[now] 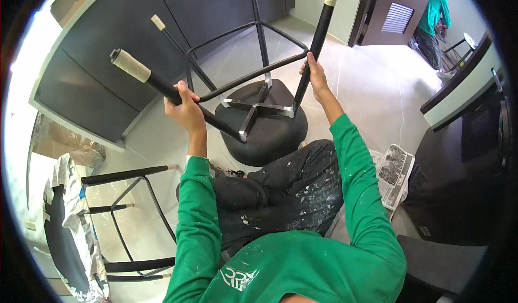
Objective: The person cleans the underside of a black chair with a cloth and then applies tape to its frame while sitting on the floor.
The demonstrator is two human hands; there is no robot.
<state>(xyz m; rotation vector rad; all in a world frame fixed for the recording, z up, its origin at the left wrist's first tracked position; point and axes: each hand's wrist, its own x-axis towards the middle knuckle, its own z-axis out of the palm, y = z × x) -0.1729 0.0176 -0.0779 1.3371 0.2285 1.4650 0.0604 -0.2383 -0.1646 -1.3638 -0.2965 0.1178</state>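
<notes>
Black stool (286,136) upturned, two legs grasped

Green-sleeved forearms (198,206) reach forward past paint-specked trousers (291,190). The left hand (186,111) bends upward, its grip curled round one leg near the footrest bar (252,77); the right hand (317,77) extends farther, its grip wrapped round another leg where that bar joins. A second stool (141,265), on its side, bounds the left; newspaper (396,168) lies rightward. Ahead, the held stool's seat is low over the floor (372,93); I cannot tell whether they touch. Dark cabinets (97,60) stand behind its legs. Rightward, pale tiles stretch toward a vented door (396,14) and a green-clad person (434,12).
</notes>
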